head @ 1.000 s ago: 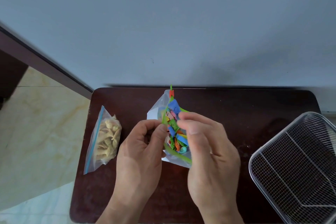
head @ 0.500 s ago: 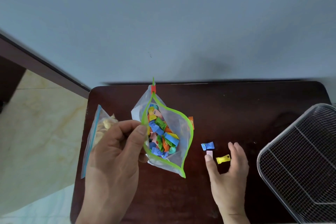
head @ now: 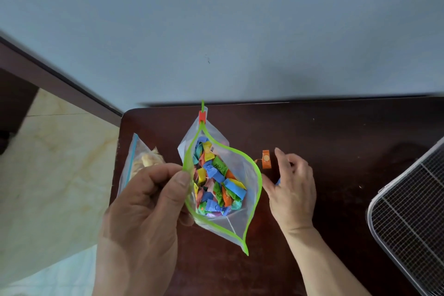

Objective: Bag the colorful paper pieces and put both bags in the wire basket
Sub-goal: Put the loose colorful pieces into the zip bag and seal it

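The left hand (head: 146, 202) pinches the left rim of the green-edged bag (head: 249, 197) between thumb and forefinger, holding its mouth wide open above the table (head: 336, 132), the coloured pieces heaped inside. The right hand (head: 292, 187) is curled over something blue just right of the bag; an orange piece (head: 266, 159) lies just beyond its fingertips, lengthwise near-to-far, so this hand seems the nearer.

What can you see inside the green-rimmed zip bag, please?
The green-rimmed zip bag, mouth open, holds many colorful paper pieces in blue, green, orange, yellow and pink. Pieces at the bottom are covered by those above.
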